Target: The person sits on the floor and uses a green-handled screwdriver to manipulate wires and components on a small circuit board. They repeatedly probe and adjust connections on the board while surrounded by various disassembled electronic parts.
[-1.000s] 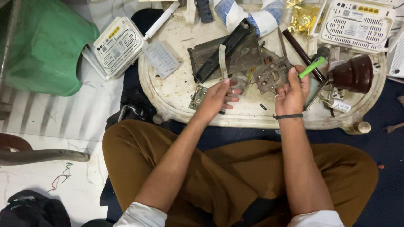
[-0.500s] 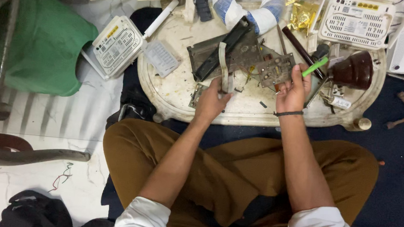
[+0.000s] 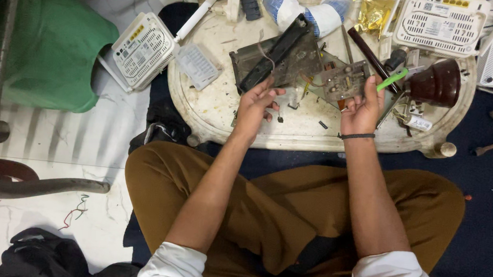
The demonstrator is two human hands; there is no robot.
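Green-handled screwdriver [image 3: 393,80] and a small circuit board [image 3: 345,82] sit gripped in the right hand [image 3: 362,109] at the tray's [image 3: 214,110] centre. At nine o'clock from it, the left hand [image 3: 256,103] hovers with loosely curled fingers, empty, beside a dark casing [image 3: 278,60].

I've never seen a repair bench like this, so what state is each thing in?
Circuit board: bare, held in the right hand.
Green tool: beside the right hand's fingers.
Dark casing: opened, tilted, at the left hand.
White router: closed, on the floor.
Tray table: cluttered.
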